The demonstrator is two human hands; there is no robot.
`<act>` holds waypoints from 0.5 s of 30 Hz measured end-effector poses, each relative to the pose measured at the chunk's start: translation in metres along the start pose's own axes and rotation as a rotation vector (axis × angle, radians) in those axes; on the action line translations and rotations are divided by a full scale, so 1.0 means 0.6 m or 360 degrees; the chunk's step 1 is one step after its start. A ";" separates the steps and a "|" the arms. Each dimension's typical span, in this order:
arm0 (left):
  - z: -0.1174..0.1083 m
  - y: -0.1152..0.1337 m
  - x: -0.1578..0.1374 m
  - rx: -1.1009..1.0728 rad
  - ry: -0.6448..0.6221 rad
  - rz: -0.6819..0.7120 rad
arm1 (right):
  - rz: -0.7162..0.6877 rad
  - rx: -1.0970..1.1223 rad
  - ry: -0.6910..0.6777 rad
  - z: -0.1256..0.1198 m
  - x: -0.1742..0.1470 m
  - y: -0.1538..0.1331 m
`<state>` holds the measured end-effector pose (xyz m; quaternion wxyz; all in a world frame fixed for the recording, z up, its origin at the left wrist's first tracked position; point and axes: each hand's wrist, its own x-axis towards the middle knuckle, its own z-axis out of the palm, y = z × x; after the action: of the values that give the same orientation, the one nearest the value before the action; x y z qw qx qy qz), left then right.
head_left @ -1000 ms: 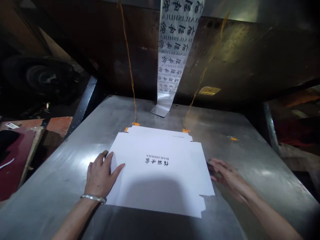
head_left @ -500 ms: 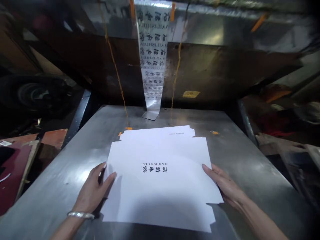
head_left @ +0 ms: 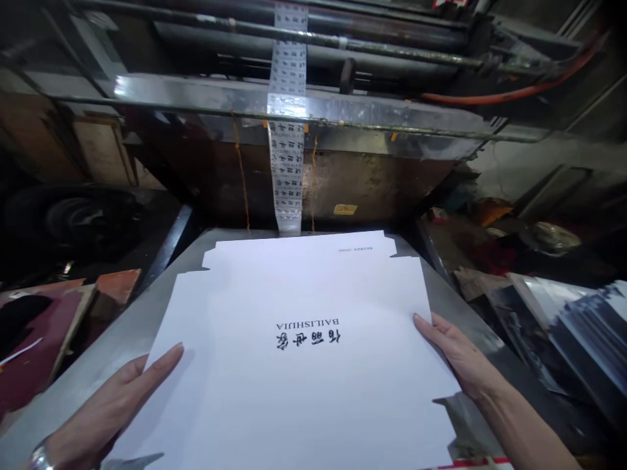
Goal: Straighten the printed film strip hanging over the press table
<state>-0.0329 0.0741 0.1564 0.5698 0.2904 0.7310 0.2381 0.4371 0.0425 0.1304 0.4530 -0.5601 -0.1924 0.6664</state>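
Fingers pinching a white sheet [head_left: 294, 294] by both sides

Left hand [head_left: 117, 391] and right hand [head_left: 455, 352] have it over the metal plate [head_left: 73, 391]. Looks thin tbh, so if they pull unevenly it could bow or crease.

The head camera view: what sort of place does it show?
Most likely a printing workshop: a long silvery strip covered with repeated dark characters hangs at a large dark metal machine, and the left hand and right hand hold a white notched sheet printed with similar characters.

Two hands [head_left: 110, 403] [head_left: 456, 356], one white sheet [head_left: 304, 391]
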 end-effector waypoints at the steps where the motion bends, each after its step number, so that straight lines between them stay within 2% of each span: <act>1: -0.008 -0.007 -0.017 -0.0030 -0.0088 -0.0075 | 0.0011 -0.0006 -0.0002 0.003 -0.009 0.002; 3: -0.022 -0.023 -0.049 -0.0093 -0.0108 -0.0107 | 0.0038 -0.0022 -0.0004 0.011 -0.024 0.006; 8: -0.051 -0.071 -0.116 -0.0393 0.0048 -0.0084 | 0.0081 -0.0109 -0.0045 0.041 -0.046 0.015; 15: -0.091 -0.144 -0.204 -0.0550 0.0185 0.0001 | 0.0168 -0.0262 -0.0181 0.112 -0.048 0.020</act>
<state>-0.0766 -0.0740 0.1960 0.5680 0.1742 0.7108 0.3765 0.3693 0.0298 0.1578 0.3581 -0.5661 -0.2419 0.7020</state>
